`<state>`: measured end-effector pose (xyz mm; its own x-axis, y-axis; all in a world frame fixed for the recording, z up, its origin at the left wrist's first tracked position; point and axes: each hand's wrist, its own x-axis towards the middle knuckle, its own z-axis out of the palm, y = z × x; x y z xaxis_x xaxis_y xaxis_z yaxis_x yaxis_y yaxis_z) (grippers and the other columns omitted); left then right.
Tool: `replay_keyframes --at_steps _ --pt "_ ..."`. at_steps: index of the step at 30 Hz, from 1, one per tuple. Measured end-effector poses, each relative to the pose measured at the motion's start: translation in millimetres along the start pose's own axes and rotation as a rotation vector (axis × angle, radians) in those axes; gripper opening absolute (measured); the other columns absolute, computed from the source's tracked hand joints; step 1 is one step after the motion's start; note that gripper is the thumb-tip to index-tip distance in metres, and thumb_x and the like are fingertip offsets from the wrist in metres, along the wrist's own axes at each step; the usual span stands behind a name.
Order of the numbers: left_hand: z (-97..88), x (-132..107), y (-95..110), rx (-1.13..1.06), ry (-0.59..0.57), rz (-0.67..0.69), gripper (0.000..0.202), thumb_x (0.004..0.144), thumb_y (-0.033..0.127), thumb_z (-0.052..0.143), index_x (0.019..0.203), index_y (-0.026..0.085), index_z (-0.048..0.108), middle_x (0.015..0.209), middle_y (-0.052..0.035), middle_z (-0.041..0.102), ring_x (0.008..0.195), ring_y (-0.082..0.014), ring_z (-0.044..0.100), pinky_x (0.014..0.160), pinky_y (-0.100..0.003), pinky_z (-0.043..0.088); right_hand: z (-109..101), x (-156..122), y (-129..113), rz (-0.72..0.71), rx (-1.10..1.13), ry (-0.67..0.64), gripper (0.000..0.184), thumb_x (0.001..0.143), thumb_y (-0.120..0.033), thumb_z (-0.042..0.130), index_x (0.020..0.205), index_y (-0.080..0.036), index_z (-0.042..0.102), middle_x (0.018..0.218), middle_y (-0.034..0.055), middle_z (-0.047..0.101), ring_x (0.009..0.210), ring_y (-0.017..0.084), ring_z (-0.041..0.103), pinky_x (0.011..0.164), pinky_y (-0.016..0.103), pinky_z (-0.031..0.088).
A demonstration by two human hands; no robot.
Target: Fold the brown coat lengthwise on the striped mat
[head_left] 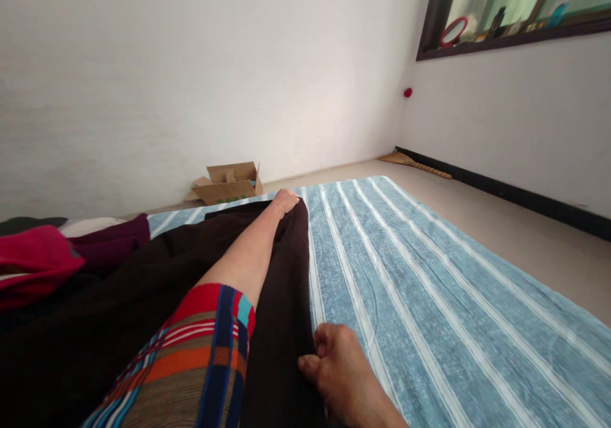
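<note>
Striped sheet (420, 300) — matte dark cloth (284, 329)

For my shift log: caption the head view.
Left hand and right hand at the edge of dark cloth on striped bedding.

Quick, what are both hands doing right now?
Left hand: closed on the dark cloth at its far end.
Right hand: curled at the cloth's side edge; can't tell if it's gripping.

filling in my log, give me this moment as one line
left hand: on dark cloth, far end | right hand: at its right edge | beneath: striped sheet | beyond: open box
</note>
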<state>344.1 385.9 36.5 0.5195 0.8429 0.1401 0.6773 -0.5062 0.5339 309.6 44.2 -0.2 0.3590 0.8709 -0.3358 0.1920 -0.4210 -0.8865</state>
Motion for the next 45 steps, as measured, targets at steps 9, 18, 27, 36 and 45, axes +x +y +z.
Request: replay_keyframes --at_steps 9,18,27,36,45 --pt "-2.5 -12 -7 0.372 0.052 0.168 0.017 0.087 0.017 0.048 0.099 0.018 0.06 0.106 -0.0091 0.061 0.107 -0.0228 0.052 0.09 -0.039 0.041 -2 -1 -3 0.052 -0.013 -0.03 0.016 0.062 -0.013 0.055 0.056 -0.018 0.041 0.049 -0.0068 0.033 0.045 0.006 0.033 0.041 0.02 0.019" --pt "2.1 -50 21 0.595 -0.006 0.304 0.022 0.082 0.007 0.042 0.087 0.014 0.063 0.098 -0.0123 0.062 0.103 -0.0268 0.053 0.086 -0.037 0.04 -2 -2 -1 0.049 0.005 -0.038 0.013 0.063 -0.016 0.052 0.058 -0.019 0.041 0.049 -0.0065 0.035 0.041 0.007 0.039 0.034 0.018 0.022" --pt "14.3 -85 -15 0.629 -0.16 0.382 0.03 0.09 0.02 0.031 0.111 0.018 0.052 0.123 -0.0089 0.054 0.117 -0.0197 0.047 0.095 -0.033 0.037 -3 -1 1 0.046 -0.062 -0.066 0.014 0.061 -0.015 0.056 0.056 -0.018 0.042 0.046 -0.0075 0.032 0.038 0.006 0.04 0.033 0.018 0.022" --pt "4.8 -106 3 0.667 -0.205 0.363 0.033 0.089 0.028 0.033 0.115 0.015 0.049 0.136 -0.0131 0.042 0.131 -0.0238 0.03 0.104 -0.041 0.023 -8 -6 -7 0.134 -0.015 -0.228 0.013 0.062 -0.011 0.052 0.061 -0.02 0.042 0.03 -0.0083 0.036 0.027 0.015 0.046 0.023 0.018 0.025" --pt "11.9 -130 -6 0.627 -0.342 0.29 0.06 0.09 0.05 0.02 0.136 0.013 0.032 0.149 -0.0137 0.022 0.137 -0.0257 0.015 0.105 -0.046 0.02 -11 -7 -3 0.172 -0.013 -0.366 0.014 0.064 -0.013 0.052 0.066 -0.02 0.04 0.026 -0.0042 0.042 0.027 0.017 0.048 0.023 0.018 0.031"
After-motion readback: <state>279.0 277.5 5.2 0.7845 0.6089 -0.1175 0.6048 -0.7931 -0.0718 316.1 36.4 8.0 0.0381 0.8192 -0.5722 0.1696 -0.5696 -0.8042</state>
